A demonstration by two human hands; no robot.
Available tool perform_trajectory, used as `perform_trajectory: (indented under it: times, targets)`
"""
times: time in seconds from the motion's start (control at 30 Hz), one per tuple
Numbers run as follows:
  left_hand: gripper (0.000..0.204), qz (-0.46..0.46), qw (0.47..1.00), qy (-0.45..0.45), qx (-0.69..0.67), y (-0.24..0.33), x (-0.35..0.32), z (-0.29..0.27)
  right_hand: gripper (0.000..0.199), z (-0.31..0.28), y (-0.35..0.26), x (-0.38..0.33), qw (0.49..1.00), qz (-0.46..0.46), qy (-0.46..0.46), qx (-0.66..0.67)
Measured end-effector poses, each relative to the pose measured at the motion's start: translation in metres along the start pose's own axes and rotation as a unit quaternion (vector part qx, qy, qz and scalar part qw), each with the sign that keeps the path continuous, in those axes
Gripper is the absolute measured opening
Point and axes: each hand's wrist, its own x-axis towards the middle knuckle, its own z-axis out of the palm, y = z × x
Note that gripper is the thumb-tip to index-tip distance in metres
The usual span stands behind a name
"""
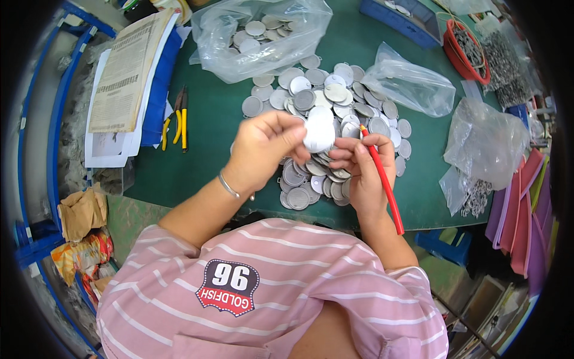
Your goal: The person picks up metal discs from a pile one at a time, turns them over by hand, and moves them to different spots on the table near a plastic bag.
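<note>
Pinched between the thumb and fingers of my left hand (268, 140) is a round, pale metal disc (320, 128), raised above the table. It looks bright, and I cannot make out whether one disc or two overlap there. My right hand (369, 166) has its fingers closed round a red pencil (383, 179) whose tip points up and away from me; its fingertips come close to the disc's right edge. Under and beyond both hands spreads a loose heap of grey metal discs (297, 197), several with small loops on their rims.
A clear plastic bag (206, 45) of discs lies at the back. Yellow-handled pliers (184, 128) rest left, beside papers (122, 78) on a blue holder. To the right are plastic bags (487, 134), a red basket (480, 72) with metal pieces and a blue bin (391, 23).
</note>
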Motion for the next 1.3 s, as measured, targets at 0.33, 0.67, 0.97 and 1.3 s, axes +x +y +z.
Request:
perform_trajectory:
  times: [0.33, 0.67, 0.97, 1.3]
  targets:
    - [0.019, 0.09, 0.907, 0.133, 0.389, 0.07, 0.042, -0.064, 0.009, 0.002, -0.002, -0.004, 0.999, -0.019, -0.017, -0.031]
    - [0.031, 0.088, 0.815, 0.117, 0.561, 0.001, 0.045, -0.076, 0.007, 0.007, 0.0, -0.004, 0.997, -0.014, -0.048, -0.054]
    - [0.026, 0.147, 0.924, -0.079, 0.345, 0.004, 0.003, 0.001, 0.013, 0.009, 0.008, -0.003, 0.97, -0.073, -0.085, -0.214]
    - [0.021, -0.108, 0.994, -0.025, 0.022, -0.026, 0.01, -0.002, 0.011, 0.006, 0.012, -0.007, 0.985, -0.077, -0.009, -0.157]
